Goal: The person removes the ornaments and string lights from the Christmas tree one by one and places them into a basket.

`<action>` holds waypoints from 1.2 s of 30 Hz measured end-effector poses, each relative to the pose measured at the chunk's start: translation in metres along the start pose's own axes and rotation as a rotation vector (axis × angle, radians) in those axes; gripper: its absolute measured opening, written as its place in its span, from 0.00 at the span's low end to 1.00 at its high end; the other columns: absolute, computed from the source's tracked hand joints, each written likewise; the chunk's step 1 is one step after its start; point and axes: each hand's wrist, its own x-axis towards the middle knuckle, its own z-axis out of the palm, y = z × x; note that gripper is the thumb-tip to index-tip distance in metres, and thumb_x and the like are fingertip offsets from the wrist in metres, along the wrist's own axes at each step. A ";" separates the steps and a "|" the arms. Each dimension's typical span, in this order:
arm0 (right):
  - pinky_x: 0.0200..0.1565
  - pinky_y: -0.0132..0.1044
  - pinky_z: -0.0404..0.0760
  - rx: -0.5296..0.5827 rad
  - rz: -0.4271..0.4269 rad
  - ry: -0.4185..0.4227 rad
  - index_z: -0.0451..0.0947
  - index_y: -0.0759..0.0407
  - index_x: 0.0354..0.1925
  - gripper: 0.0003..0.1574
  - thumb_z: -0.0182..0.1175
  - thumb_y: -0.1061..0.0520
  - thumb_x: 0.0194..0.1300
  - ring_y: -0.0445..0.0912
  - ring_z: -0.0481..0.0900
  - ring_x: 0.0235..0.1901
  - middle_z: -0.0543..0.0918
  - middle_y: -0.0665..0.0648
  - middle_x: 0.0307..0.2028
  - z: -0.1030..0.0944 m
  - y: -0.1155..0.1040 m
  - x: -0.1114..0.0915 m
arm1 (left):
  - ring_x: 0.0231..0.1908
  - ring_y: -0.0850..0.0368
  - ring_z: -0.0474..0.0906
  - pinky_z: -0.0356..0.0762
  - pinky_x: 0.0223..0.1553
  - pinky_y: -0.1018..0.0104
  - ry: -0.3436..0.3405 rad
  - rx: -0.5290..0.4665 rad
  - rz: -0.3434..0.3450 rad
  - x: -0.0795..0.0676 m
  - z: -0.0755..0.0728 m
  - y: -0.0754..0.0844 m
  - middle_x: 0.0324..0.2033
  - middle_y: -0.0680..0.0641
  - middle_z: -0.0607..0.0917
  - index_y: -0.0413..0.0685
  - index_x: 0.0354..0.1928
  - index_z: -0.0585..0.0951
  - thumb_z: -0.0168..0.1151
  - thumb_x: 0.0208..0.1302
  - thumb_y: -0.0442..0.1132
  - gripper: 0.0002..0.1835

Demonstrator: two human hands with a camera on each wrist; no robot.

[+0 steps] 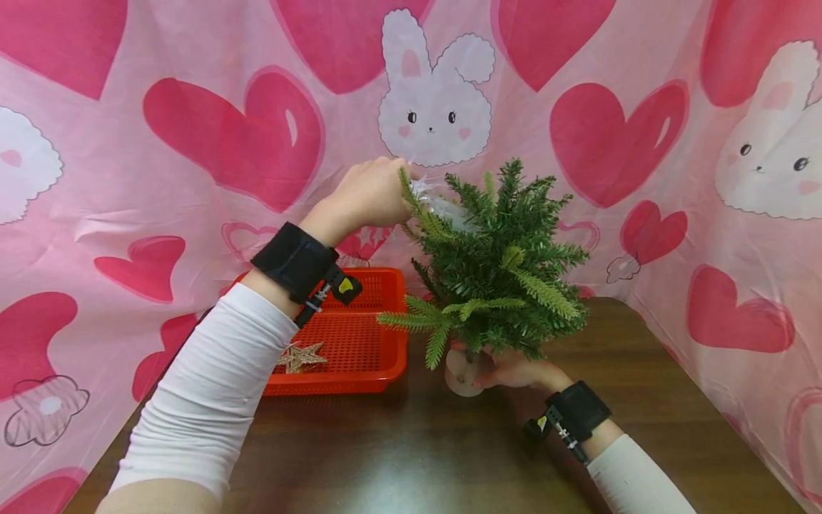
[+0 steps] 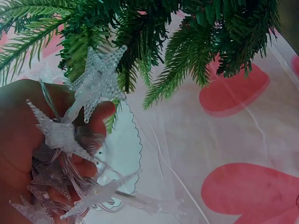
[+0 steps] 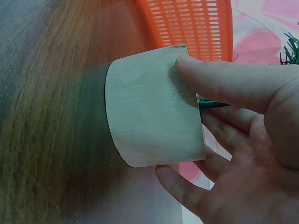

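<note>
A small artificial Christmas tree (image 1: 501,271) stands upright on the table in a pale wooden pot (image 3: 154,109). My right hand (image 1: 516,371) grips the pot near its rim, thumb on one side and fingers round the other. Up at the tree's left side, my left hand (image 1: 379,193) holds a bunched string of clear star lights (image 2: 63,137). In the left wrist view the fingers curl round its wires, and one star (image 2: 98,84) overlaps the green branches. Part of the string lies among the upper branches in the head view.
Left of the tree sits a red-orange plastic basket (image 1: 394,343) with a glittery gold star (image 1: 302,357) in it. The brown wooden table (image 1: 398,457) reaches back to a pink cloth backdrop (image 1: 193,193) printed with hearts and rabbits.
</note>
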 end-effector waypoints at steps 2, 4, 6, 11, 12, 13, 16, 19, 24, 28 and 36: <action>0.69 0.64 0.53 -0.011 0.000 0.010 0.50 0.68 0.75 0.54 0.67 0.54 0.62 0.64 0.45 0.75 0.49 0.69 0.76 0.000 0.000 0.000 | 0.26 0.56 0.68 0.59 0.23 0.64 0.005 0.010 0.017 0.000 0.001 0.000 0.46 0.48 0.85 0.57 0.49 0.84 0.53 0.62 0.38 0.17; 0.70 0.64 0.52 -0.023 -0.021 0.019 0.51 0.67 0.75 0.53 0.67 0.54 0.61 0.64 0.45 0.75 0.50 0.69 0.76 0.000 0.001 0.001 | 0.26 0.56 0.68 0.60 0.23 0.64 0.017 0.010 0.035 0.001 0.002 -0.001 0.33 0.49 0.81 0.57 0.35 0.82 0.53 0.64 0.41 0.08; 0.70 0.65 0.52 -0.026 -0.025 0.026 0.52 0.67 0.75 0.53 0.67 0.54 0.61 0.64 0.46 0.75 0.51 0.68 0.76 0.000 0.002 0.002 | 0.24 0.56 0.68 0.61 0.22 0.64 0.020 0.013 0.046 0.001 0.003 -0.002 0.24 0.49 0.74 0.56 0.27 0.76 0.53 0.64 0.41 0.07; 0.69 0.64 0.54 -0.048 -0.051 0.044 0.54 0.65 0.74 0.52 0.69 0.54 0.60 0.63 0.49 0.74 0.54 0.68 0.75 0.000 0.002 0.002 | 0.23 0.56 0.66 0.59 0.21 0.65 0.006 -0.009 0.029 0.001 0.002 -0.004 0.28 0.49 0.79 0.57 0.38 0.82 0.52 0.55 0.34 0.13; 0.69 0.62 0.54 -0.046 -0.056 0.047 0.55 0.65 0.74 0.52 0.69 0.54 0.60 0.62 0.49 0.74 0.55 0.67 0.75 0.000 0.002 0.002 | 0.22 0.56 0.65 0.58 0.21 0.65 0.007 -0.023 0.025 0.001 0.002 -0.004 0.26 0.49 0.77 0.55 0.36 0.81 0.50 0.55 0.33 0.12; 0.68 0.62 0.55 -0.054 -0.065 0.052 0.56 0.64 0.74 0.51 0.69 0.54 0.60 0.62 0.51 0.73 0.56 0.66 0.75 0.000 0.002 0.002 | 0.22 0.56 0.63 0.57 0.20 0.65 0.014 -0.037 0.024 0.001 0.002 -0.005 0.25 0.49 0.75 0.55 0.34 0.80 0.49 0.56 0.33 0.11; 0.68 0.61 0.57 -0.055 -0.067 0.042 0.56 0.64 0.74 0.51 0.69 0.54 0.60 0.62 0.52 0.73 0.57 0.67 0.74 0.001 0.001 0.002 | 0.21 0.58 0.60 0.57 0.20 0.66 0.069 -0.072 0.029 0.000 0.001 -0.006 0.21 0.50 0.68 0.51 0.29 0.75 0.48 0.62 0.34 0.07; 0.69 0.63 0.56 -0.024 -0.023 0.011 0.52 0.66 0.75 0.52 0.67 0.53 0.62 0.64 0.50 0.74 0.53 0.68 0.75 0.000 -0.001 0.000 | 0.20 0.58 0.59 0.56 0.19 0.67 0.147 -0.103 0.018 0.000 0.000 -0.007 0.21 0.49 0.71 0.55 0.39 0.83 0.50 0.67 0.37 0.11; 0.70 0.65 0.54 0.019 0.042 -0.031 0.46 0.68 0.76 0.54 0.65 0.53 0.64 0.67 0.45 0.75 0.48 0.71 0.76 -0.001 -0.003 -0.002 | 0.24 0.56 0.66 0.61 0.20 0.65 0.235 -0.142 -0.036 -0.002 -0.004 -0.008 0.29 0.49 0.80 0.60 0.41 0.85 0.51 0.67 0.39 0.12; 0.70 0.66 0.54 0.025 0.037 -0.027 0.47 0.69 0.75 0.53 0.65 0.53 0.64 0.68 0.45 0.75 0.48 0.71 0.76 -0.001 -0.002 -0.003 | 0.25 0.55 0.70 0.63 0.20 0.65 0.287 -0.157 -0.043 -0.003 -0.005 -0.013 0.29 0.50 0.81 0.61 0.42 0.85 0.51 0.64 0.37 0.14; 0.70 0.65 0.53 -0.001 -0.042 -0.011 0.48 0.69 0.75 0.53 0.66 0.55 0.64 0.65 0.46 0.75 0.50 0.70 0.76 0.000 0.002 0.000 | 0.26 0.53 0.76 0.69 0.22 0.63 0.431 -0.247 -0.088 -0.008 -0.004 -0.024 0.32 0.50 0.87 0.60 0.51 0.85 0.54 0.68 0.44 0.15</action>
